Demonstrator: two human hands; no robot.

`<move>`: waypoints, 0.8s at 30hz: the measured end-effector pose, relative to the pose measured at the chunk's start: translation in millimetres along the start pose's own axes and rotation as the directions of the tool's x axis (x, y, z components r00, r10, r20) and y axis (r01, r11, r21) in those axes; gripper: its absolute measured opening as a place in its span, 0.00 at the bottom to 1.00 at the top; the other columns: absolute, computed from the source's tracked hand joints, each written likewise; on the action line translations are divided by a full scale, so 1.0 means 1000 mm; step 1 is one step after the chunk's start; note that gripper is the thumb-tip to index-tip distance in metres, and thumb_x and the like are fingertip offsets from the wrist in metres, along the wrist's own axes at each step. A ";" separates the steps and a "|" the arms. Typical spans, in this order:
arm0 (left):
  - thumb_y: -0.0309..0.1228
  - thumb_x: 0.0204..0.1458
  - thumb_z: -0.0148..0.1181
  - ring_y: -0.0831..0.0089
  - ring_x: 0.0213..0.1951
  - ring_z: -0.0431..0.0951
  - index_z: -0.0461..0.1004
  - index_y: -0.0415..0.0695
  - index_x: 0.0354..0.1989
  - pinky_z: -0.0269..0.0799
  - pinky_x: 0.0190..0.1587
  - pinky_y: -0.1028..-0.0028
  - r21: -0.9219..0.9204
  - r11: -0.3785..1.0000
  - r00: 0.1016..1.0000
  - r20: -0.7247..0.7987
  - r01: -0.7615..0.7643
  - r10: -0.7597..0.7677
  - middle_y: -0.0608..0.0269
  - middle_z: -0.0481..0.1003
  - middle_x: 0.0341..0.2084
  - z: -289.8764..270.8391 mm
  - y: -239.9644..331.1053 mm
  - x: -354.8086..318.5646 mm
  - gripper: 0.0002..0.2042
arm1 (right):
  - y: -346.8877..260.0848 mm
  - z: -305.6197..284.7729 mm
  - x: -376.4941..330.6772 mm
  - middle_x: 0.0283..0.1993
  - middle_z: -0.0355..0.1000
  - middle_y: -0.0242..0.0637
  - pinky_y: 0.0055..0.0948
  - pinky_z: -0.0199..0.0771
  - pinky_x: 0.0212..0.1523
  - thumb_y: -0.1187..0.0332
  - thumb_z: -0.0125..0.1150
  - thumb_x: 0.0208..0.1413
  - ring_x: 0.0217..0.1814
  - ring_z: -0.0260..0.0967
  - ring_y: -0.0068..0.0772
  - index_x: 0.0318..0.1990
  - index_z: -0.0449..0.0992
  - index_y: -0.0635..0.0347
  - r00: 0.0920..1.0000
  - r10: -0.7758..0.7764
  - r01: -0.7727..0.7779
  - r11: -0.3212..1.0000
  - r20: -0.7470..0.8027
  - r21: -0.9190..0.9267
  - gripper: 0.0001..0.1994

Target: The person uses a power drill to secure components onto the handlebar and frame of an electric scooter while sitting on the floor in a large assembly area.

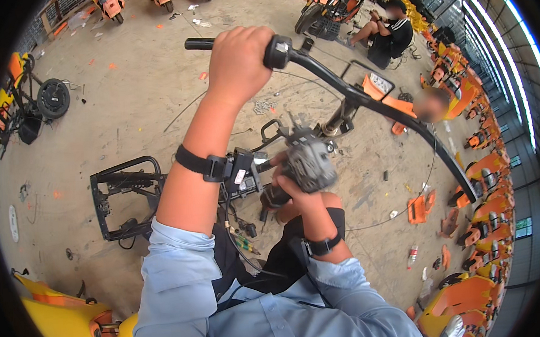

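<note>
Black metal handlebar [332, 80] stands right in front of this worker, whose left arm is stretched up and out to it, the sleeve gathered at the elbow and a dark strap round the forearm. The left hand [240, 63], knuckles up, is wrapped round the grip at the bar's left end, just beside the switch box [277, 52]. The right arm is bent and closer to the body. Its right hand [302, 194] is curled round a grey and black power tool [311, 160], which hides part of the fingers.

The bar's long axis slants from far left to near right, bending on the way: the gripped end points left, the other swings back toward the worker's right side. The tool is beside the bar's stem [341, 119], bulky grey end up and to the right, black end down and to the left; from here I can't tell whether its tip touches anything. A black frame [98, 207] sits to the left.
</note>
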State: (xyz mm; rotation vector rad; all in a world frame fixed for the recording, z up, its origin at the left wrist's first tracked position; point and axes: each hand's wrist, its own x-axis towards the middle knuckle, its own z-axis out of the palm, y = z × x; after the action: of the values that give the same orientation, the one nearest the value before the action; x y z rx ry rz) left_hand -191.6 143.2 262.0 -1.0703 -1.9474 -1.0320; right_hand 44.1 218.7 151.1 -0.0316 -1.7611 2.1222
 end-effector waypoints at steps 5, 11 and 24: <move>0.24 0.44 0.62 0.62 0.41 0.78 0.81 0.51 0.36 0.66 0.49 0.61 0.020 0.998 0.998 0.022 -0.055 0.055 0.63 0.80 0.28 -0.010 -0.010 0.004 0.10 | -0.062 0.011 0.019 0.52 0.72 0.42 0.28 0.76 0.43 0.79 0.62 0.53 0.42 0.74 0.28 0.59 0.68 0.62 0.992 -0.081 0.087 0.995 0.099 -0.055 0.24; 0.24 0.41 0.62 0.56 0.37 0.79 0.82 0.48 0.36 0.69 0.48 0.60 -0.036 0.999 0.974 0.227 0.008 0.001 0.57 0.80 0.27 -0.026 -0.013 0.013 0.11 | -0.092 0.031 0.058 0.50 0.74 0.46 0.29 0.77 0.41 0.80 0.61 0.52 0.39 0.74 0.28 0.61 0.67 0.66 0.998 -0.058 0.064 0.981 0.037 -0.182 0.26; 0.23 0.41 0.60 0.58 0.36 0.80 0.78 0.49 0.29 0.68 0.42 0.60 -0.102 0.995 0.979 0.201 -0.007 0.028 0.62 0.79 0.24 -0.023 -0.022 0.009 0.07 | -0.162 0.090 0.070 0.42 0.77 0.36 0.29 0.78 0.36 0.82 0.61 0.47 0.37 0.75 0.25 0.54 0.71 0.67 0.967 0.104 -0.223 0.785 -0.231 -0.578 0.22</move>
State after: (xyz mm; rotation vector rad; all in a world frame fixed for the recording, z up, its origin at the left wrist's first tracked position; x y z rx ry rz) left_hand -211.3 119.0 273.1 -1.2899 -2.0589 -1.0568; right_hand 0.4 177.7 340.5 -0.5576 -2.3012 1.4998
